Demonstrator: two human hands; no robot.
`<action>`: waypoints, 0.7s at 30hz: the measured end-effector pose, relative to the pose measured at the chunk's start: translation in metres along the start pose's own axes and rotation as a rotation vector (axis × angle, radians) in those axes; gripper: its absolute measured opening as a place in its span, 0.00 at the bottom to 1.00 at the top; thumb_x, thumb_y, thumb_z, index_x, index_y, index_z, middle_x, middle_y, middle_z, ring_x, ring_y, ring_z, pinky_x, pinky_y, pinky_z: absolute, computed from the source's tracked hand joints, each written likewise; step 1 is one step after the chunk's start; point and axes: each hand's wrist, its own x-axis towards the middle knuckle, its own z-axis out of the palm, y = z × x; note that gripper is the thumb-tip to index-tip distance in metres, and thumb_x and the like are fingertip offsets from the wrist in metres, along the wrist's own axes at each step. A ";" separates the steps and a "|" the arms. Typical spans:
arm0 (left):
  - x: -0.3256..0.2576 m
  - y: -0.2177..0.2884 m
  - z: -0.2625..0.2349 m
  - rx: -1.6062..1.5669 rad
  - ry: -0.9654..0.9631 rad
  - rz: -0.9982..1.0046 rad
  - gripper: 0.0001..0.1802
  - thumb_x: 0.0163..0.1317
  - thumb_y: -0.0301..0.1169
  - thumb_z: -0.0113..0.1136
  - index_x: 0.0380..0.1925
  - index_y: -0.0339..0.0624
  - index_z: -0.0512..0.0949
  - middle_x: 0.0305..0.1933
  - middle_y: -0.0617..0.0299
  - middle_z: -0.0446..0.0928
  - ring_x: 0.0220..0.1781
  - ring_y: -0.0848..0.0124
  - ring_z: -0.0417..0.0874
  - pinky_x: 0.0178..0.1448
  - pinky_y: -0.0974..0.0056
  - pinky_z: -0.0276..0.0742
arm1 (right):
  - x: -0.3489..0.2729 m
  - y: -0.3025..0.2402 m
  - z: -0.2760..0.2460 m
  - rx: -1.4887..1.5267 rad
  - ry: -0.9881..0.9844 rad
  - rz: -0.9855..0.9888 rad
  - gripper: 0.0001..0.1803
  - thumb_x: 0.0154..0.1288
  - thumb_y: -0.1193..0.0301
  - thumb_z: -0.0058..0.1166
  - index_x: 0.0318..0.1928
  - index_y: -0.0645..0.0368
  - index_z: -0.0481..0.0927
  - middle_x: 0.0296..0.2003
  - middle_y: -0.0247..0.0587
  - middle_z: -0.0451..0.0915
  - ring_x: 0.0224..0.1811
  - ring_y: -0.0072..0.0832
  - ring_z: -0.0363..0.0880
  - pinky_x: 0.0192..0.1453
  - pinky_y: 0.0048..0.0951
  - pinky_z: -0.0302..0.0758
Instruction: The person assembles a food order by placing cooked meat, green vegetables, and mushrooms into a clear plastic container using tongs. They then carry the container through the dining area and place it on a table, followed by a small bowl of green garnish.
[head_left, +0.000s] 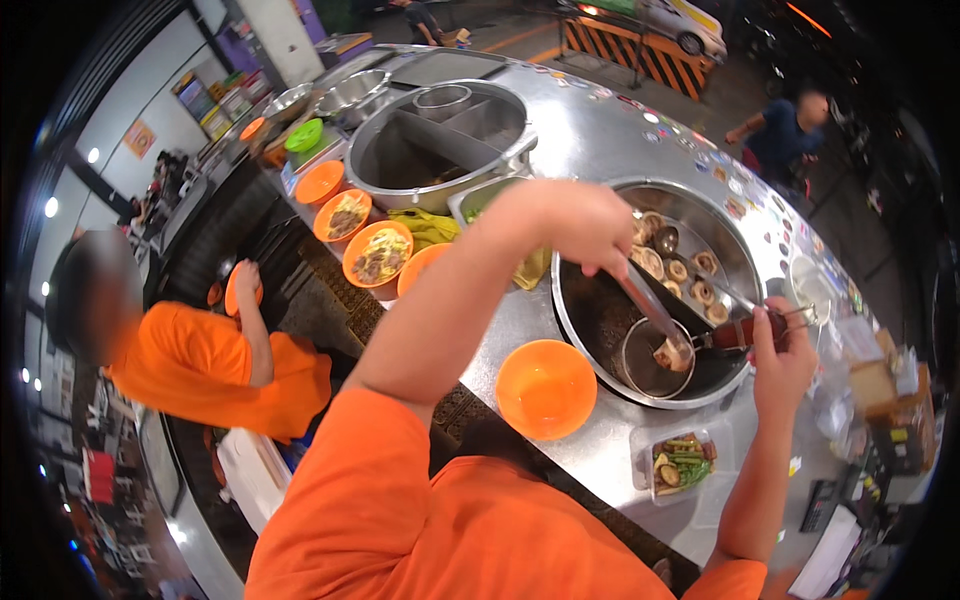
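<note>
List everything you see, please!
Counter: one, silver, middle
Front pot: one, silver, right
Back pot: one, silver, top
Food pieces: several, brown, front pot
Ladle: one, silver, front pot
Scoop: one, silver, front pot
Tongs: one, silver, over scoop
Near bowl: one, orange, centre
Row bowls: four, orange, left
Green bowl: one, green, left
Cloth: one, yellow, beside bowls
Vegetable box: one, clear, bottom right
Worker: one, orange shirt, left
Blue-shirted passerby: one, blue, right
Left grip: one, bare, on tongs
Right grip: one, bare, on scoop
</note>
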 end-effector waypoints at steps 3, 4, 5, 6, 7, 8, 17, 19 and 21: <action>-0.029 0.020 0.036 0.151 0.235 -0.060 0.14 0.64 0.41 0.59 0.37 0.41 0.84 0.30 0.53 0.83 0.39 0.52 0.83 0.45 0.51 0.77 | -0.002 -0.001 -0.003 0.077 -0.032 -0.076 0.10 0.64 0.72 0.63 0.46 0.58 0.83 0.27 0.30 0.81 0.23 0.13 0.75 0.27 0.19 0.73; -0.037 0.026 0.040 0.151 0.233 -0.105 0.15 0.64 0.42 0.59 0.38 0.42 0.83 0.30 0.53 0.82 0.39 0.50 0.83 0.45 0.50 0.76 | -0.001 -0.007 -0.004 0.091 -0.041 -0.096 0.10 0.64 0.72 0.63 0.46 0.58 0.83 0.27 0.30 0.81 0.24 0.13 0.76 0.28 0.19 0.74; -0.047 0.029 0.047 0.146 0.228 -0.148 0.15 0.64 0.43 0.59 0.39 0.43 0.83 0.30 0.52 0.81 0.40 0.49 0.82 0.46 0.49 0.75 | -0.001 -0.011 -0.006 0.101 -0.050 -0.112 0.10 0.64 0.72 0.64 0.46 0.58 0.83 0.28 0.30 0.81 0.25 0.13 0.77 0.30 0.19 0.75; -0.057 0.030 0.061 0.148 0.316 -0.149 0.15 0.64 0.43 0.59 0.40 0.45 0.83 0.29 0.53 0.81 0.38 0.50 0.82 0.44 0.50 0.76 | -0.001 -0.015 -0.007 0.089 -0.049 -0.159 0.10 0.63 0.72 0.64 0.46 0.58 0.83 0.28 0.31 0.83 0.27 0.13 0.78 0.32 0.19 0.76; -0.064 0.030 0.075 0.154 0.406 -0.152 0.15 0.64 0.44 0.59 0.41 0.46 0.82 0.29 0.54 0.80 0.37 0.52 0.83 0.42 0.50 0.76 | 0.000 -0.020 -0.008 0.081 -0.045 -0.210 0.11 0.63 0.72 0.64 0.45 0.58 0.84 0.29 0.32 0.84 0.29 0.14 0.80 0.34 0.19 0.77; -0.071 0.033 0.087 0.149 0.449 -0.171 0.14 0.64 0.43 0.59 0.39 0.46 0.82 0.29 0.56 0.81 0.37 0.54 0.83 0.40 0.51 0.76 | 0.001 -0.024 -0.007 0.048 -0.038 -0.235 0.11 0.62 0.73 0.65 0.45 0.58 0.84 0.30 0.35 0.85 0.31 0.14 0.82 0.37 0.20 0.78; -0.114 0.034 0.160 0.115 0.629 -0.289 0.13 0.67 0.44 0.55 0.42 0.51 0.82 0.33 0.61 0.82 0.41 0.62 0.85 0.37 0.56 0.79 | 0.000 -0.048 0.002 0.104 -0.149 -0.331 0.10 0.65 0.76 0.61 0.47 0.61 0.82 0.31 0.35 0.84 0.33 0.17 0.81 0.40 0.22 0.78; -0.121 0.027 0.170 0.029 0.631 -0.296 0.13 0.67 0.42 0.56 0.43 0.50 0.82 0.35 0.58 0.83 0.42 0.58 0.85 0.40 0.53 0.79 | 0.002 -0.046 0.003 0.087 -0.138 -0.295 0.11 0.67 0.76 0.60 0.49 0.63 0.82 0.30 0.34 0.82 0.32 0.17 0.80 0.40 0.23 0.77; -0.130 0.018 0.180 -0.134 0.658 -0.276 0.14 0.66 0.41 0.57 0.43 0.47 0.83 0.35 0.55 0.83 0.42 0.55 0.84 0.41 0.52 0.78 | 0.009 -0.043 -0.001 0.041 -0.144 -0.338 0.11 0.67 0.76 0.59 0.49 0.63 0.81 0.30 0.34 0.82 0.32 0.16 0.79 0.38 0.23 0.77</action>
